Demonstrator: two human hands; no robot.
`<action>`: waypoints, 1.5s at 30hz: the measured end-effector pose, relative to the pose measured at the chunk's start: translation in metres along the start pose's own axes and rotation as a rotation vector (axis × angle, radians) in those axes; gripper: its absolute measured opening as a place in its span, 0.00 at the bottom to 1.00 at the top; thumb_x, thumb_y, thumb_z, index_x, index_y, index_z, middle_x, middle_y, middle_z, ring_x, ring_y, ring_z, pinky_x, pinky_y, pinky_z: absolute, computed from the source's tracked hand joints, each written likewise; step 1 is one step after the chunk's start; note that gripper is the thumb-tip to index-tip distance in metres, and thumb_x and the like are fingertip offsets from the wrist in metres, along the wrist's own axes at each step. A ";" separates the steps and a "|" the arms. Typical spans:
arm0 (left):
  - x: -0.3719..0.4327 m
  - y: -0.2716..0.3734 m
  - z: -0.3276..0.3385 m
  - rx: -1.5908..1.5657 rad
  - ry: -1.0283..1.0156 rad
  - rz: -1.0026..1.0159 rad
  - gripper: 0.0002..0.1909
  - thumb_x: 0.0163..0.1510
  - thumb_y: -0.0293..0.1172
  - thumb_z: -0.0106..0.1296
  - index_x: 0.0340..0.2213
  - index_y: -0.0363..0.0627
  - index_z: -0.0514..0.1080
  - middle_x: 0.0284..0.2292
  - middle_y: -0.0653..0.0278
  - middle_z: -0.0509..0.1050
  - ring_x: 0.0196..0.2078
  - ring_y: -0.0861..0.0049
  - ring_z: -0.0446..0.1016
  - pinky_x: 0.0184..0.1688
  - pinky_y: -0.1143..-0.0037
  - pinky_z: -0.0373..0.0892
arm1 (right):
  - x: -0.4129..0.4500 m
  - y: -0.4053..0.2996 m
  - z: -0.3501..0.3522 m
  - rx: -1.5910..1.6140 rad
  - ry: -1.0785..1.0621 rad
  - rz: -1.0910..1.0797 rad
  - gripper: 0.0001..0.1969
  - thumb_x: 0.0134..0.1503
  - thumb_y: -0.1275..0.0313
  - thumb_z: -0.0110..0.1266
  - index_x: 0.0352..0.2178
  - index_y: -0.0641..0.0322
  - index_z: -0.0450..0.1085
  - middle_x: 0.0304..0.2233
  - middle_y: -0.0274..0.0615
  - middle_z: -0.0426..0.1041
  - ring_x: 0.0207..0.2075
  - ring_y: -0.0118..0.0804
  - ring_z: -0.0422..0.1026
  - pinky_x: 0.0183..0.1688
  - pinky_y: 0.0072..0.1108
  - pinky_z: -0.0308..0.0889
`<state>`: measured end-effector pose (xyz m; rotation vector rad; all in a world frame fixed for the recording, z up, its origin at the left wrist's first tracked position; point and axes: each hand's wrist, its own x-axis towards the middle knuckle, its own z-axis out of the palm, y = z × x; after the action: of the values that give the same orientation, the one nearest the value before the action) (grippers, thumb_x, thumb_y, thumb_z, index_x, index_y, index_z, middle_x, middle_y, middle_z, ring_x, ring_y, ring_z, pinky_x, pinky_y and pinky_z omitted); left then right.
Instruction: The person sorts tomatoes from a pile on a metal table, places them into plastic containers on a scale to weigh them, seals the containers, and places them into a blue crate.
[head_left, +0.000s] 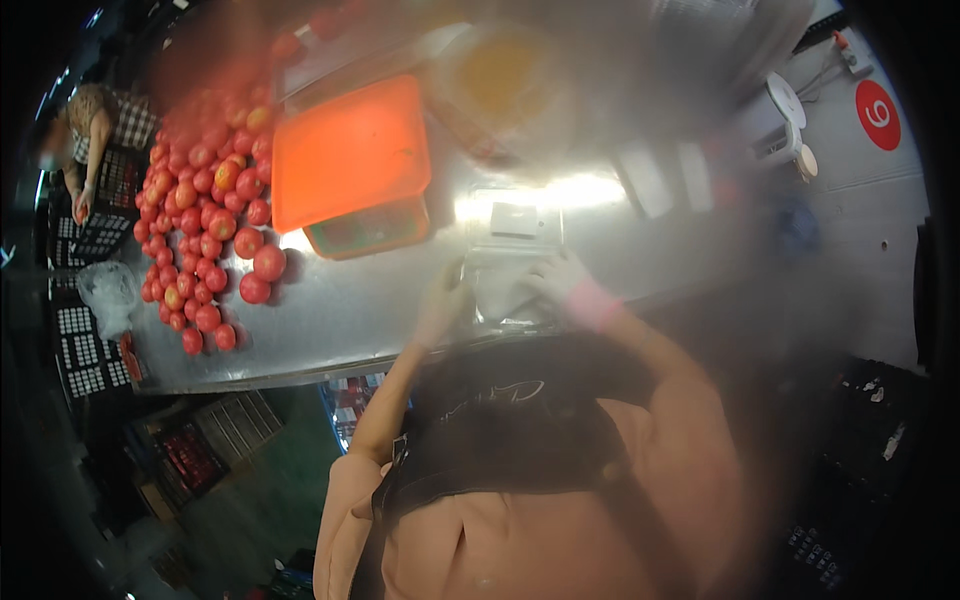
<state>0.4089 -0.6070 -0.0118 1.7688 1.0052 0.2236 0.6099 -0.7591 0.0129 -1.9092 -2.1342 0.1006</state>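
Note:
Both my hands wear pale gloves at the near edge of a metal table, and the picture is hazy there. My left hand (444, 300) is beside the left edge of a clear plastic bag or film (510, 277). My right hand (559, 281), with a pink glove cuff, lies on the right part of this plastic, fingers bent. The haze hides whether either hand grips it. A pale rectangular piece (517, 220) lies just beyond. To the left stands a green and orange plastic basket (367, 232) with an orange tray or lid (352, 154) on top.
Many loose tomatoes (195, 217) cover the table's left part. A blurred yellow item (499, 71) lies at the back. A white device (784, 120) is at the right. Black crates (82, 345) stand beyond the table's left end, where another person (94, 127) holds something red.

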 end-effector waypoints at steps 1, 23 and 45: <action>0.004 0.002 -0.003 -0.010 0.014 0.028 0.22 0.52 0.30 0.50 0.48 0.36 0.66 0.20 0.65 0.68 0.22 0.84 0.64 0.26 0.79 0.64 | 0.001 -0.009 0.001 -0.042 -0.115 0.026 0.11 0.43 0.66 0.59 0.31 0.53 0.70 0.32 0.34 0.70 0.40 0.39 0.68 0.53 0.42 0.57; -0.018 -0.133 -0.258 0.270 1.061 -0.117 0.38 0.42 0.32 0.59 0.55 0.48 0.57 0.52 0.48 0.59 0.53 0.50 0.60 0.55 0.63 0.60 | 0.214 -0.151 0.002 0.510 0.086 0.108 0.15 0.50 0.70 0.56 0.40 0.61 0.68 0.38 0.49 0.71 0.35 0.47 0.72 0.38 0.32 0.68; 0.009 -0.185 -0.304 0.286 0.975 -0.184 0.39 0.36 0.35 0.63 0.52 0.54 0.60 0.50 0.53 0.59 0.51 0.51 0.62 0.53 0.63 0.63 | 0.394 -0.206 0.165 1.111 -0.286 0.481 0.23 0.56 0.65 0.46 0.53 0.62 0.59 0.45 0.46 0.69 0.24 0.27 0.72 0.22 0.19 0.67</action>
<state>0.1429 -0.3710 -0.0371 1.8032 1.9515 0.9176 0.3341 -0.3762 -0.0351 -1.6229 -1.1698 1.3783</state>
